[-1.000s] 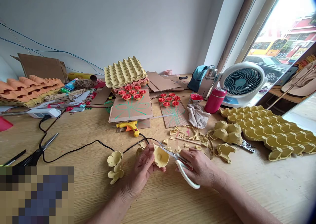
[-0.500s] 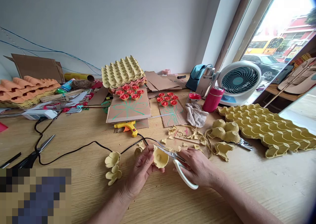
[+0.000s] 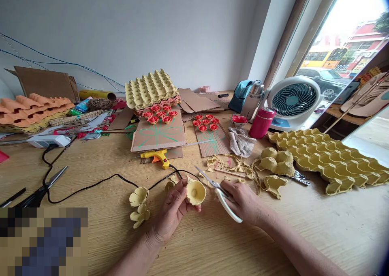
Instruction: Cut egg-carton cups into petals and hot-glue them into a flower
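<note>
My left hand (image 3: 176,201) pinches a yellow egg carton cup (image 3: 196,192) by its left side, its hollow facing me. White-handled scissors (image 3: 225,201) are in my right hand (image 3: 243,201), blades slightly parted and pointing up and left, just off the cup's right rim. Two cups cut into petals, an upper flower (image 3: 138,196) and a lower flower (image 3: 140,215), rest left of my left hand. Another yellow cup (image 3: 169,187) is partly hidden behind that hand. Torn carton scraps (image 3: 212,161) lie beyond the scissors.
A yellow glue gun (image 3: 158,158) with a black cord lies ahead, by cardboard (image 3: 170,136) bearing red flowers. At right are a four-cup carton piece (image 3: 276,161), a large egg tray (image 3: 334,160), a red flask (image 3: 262,123) and a fan (image 3: 294,99). Black scissors (image 3: 39,193) lie left.
The scissors have come away from the cup's upper rim, and the strip of carton at the blades has come off the cup. My left hand has shifted the cup slightly left.
</note>
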Motion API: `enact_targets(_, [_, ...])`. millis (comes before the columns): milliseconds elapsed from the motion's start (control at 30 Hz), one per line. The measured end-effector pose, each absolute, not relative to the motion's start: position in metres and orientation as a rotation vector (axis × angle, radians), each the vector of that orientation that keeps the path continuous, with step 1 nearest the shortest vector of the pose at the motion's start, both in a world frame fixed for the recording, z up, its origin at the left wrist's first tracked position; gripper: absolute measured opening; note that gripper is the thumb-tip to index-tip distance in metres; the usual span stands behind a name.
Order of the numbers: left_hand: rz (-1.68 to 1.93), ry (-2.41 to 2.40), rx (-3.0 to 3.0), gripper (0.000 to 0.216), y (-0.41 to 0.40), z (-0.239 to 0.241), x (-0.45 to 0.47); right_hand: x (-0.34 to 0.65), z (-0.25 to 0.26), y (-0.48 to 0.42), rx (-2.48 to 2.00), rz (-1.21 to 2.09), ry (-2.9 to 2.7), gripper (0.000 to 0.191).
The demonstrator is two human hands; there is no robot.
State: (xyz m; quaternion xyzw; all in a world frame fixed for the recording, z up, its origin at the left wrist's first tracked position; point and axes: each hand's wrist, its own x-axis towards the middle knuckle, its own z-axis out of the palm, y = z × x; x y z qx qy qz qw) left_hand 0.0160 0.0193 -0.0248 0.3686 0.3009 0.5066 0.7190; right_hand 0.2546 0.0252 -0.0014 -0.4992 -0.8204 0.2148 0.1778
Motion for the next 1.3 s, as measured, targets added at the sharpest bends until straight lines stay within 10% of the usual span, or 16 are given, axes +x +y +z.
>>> enact_targets(700, [0.994,0.647,1.102,0.053,0.021,-0.028,0.021,0.259,-0.019,0.042,-1.792,-0.003,-2.035,0.009])
enact_targets(1300, [1.181,0.716,1.002,0.04,0.016,-0.015,0.018,0.271,0.023,0.028,-1.385,0.934,-2.385,0.024])
